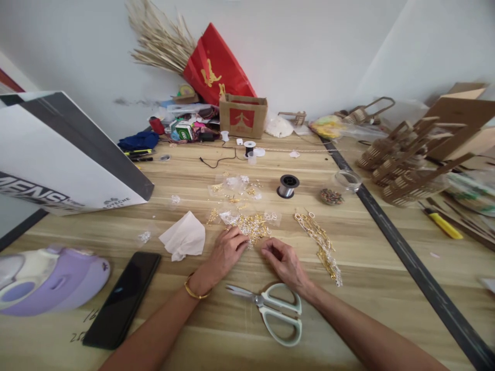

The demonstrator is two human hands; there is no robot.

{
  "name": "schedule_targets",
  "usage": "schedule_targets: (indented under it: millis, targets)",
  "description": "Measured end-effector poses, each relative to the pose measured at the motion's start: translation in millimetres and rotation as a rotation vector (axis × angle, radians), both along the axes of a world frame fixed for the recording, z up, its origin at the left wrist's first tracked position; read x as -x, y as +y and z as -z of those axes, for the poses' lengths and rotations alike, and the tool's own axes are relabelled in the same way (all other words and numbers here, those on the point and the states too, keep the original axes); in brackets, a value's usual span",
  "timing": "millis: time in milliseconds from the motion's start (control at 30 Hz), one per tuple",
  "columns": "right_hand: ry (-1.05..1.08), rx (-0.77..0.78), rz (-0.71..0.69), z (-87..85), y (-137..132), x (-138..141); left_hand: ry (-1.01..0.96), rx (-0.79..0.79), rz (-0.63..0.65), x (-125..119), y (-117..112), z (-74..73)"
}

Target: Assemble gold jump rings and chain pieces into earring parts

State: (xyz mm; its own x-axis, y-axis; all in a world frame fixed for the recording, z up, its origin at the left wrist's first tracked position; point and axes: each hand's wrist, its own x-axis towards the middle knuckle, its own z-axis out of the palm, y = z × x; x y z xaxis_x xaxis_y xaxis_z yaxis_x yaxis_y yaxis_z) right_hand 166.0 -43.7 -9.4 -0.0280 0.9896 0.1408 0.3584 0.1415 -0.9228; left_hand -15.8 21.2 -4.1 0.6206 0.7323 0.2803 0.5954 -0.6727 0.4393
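Note:
A pile of small gold and silver beads and jewelry findings (254, 226) lies on the wooden table before me. My left hand (226, 251) rests at its near left edge, the fingers bent and pressed together; what they pinch, if anything, is too small to make out. At the pile's near right edge my right hand (284, 259) is curled on its side, thumb and fingertips closed, their contents hidden. Scissors (259, 300) with pale green handles lie between my forearms, blades slightly apart. To the right of my hands is a bunch of gold and silver chains (319, 245).
Close by are a wire spool (288, 186), a glass jar with dark beads (331, 196), a cloth (184, 236) and a black phone (122, 300). A white box (69, 154) stands left. Small wooden baskets (402, 154) and a yellow cutter knife (444, 224) are at right.

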Motion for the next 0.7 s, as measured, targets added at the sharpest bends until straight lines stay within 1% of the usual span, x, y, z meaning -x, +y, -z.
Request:
schedule_targets:
  millis: [167,333,433,567,700]
  targets:
    - [0.017,-0.004,-0.023,0.3,0.0,-0.8,0.037,-0.031,0.024,-0.2,0.0,1.1]
    - [0.031,-0.009,-0.028,0.2,-0.2,-1.2,-0.017,-0.002,0.006,-1.0,2.4,4.3]
    - [0.023,0.004,-0.024,-0.9,-0.4,-1.2,-0.127,0.067,-0.027,-0.5,5.6,4.7]
    - [0.017,0.007,-0.021,-1.4,-0.6,-1.0,-0.291,0.208,-0.079,2.4,9.7,2.2]
    - [0.025,-0.003,-0.021,-0.7,-0.6,-0.9,-0.370,0.299,-0.108,5.4,10.6,-1.2]
